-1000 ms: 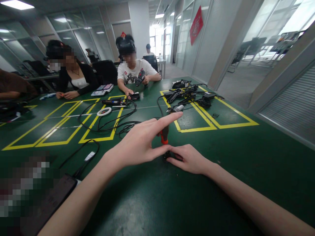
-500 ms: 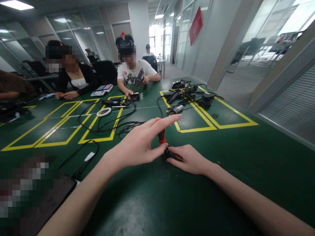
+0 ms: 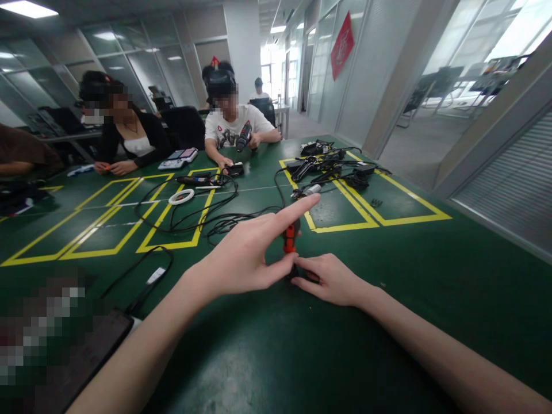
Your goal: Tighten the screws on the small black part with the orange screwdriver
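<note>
My left hand is around a red-and-black screwdriver, its index finger stretched out past the handle top and its thumb near the lower end. The handle stands nearly upright, and its tip is hidden behind my thumb. Directly beneath it, a small black part rests on the green table. Thumb and fingers of my right hand pinch that part from the right side. Much of the part is covered by my fingers, so its exact kind does not show.
Black cables and a white ring lie ahead to the left. A tangle of black devices sits in yellow-taped areas ahead right. Across the table a person holds a drill. A dark case lies near left.
The screwdriver handle has shifted slightly right and come over the black part, showing more of its red side. My left index finger has risen a little. My right hand stays put.
</note>
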Motion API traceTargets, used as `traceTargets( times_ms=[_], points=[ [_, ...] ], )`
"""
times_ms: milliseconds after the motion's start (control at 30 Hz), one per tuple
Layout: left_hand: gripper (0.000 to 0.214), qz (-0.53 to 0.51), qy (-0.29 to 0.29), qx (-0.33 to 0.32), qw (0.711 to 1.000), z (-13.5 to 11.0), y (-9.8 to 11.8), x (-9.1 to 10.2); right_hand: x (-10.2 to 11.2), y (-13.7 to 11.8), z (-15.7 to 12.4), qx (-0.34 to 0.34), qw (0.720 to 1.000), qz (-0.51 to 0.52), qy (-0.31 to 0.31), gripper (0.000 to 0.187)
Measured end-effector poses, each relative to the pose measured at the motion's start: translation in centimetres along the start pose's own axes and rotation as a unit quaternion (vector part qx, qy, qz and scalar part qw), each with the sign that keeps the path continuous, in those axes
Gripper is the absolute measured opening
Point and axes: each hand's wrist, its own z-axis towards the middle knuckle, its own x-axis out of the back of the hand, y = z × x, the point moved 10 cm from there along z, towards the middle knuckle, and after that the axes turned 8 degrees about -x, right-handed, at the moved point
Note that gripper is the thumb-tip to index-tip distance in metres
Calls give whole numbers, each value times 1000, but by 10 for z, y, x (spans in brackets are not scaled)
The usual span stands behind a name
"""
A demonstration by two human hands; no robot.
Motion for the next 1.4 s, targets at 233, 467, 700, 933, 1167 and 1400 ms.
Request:
traceTargets(
  times_ms=[233,467,700,933,1167,1400],
  points=[
    [68,-17,21,-19,999,3,6,5,-1,2,0,1,1000,0,5,24],
    [69,-21,11,-17,1000,2,7,0,0,2,0,2,1000,10,9,24],
    [70,-46,23,-18,999,2,5,3,-1,1,1,-7,1000,-2,-1,24],
    [71,-34,12,-6,999,1,4,2,-1,2,0,-5,1000,-1,1,22],
    [75,-44,14,-14,999,1,2,3,-2,3,1,-3,1000,-1,1,24],
    [73,-13,17,-1,1000,0,-1,3,1,0,0,-3,1000,-5,1,24]
  ],
)
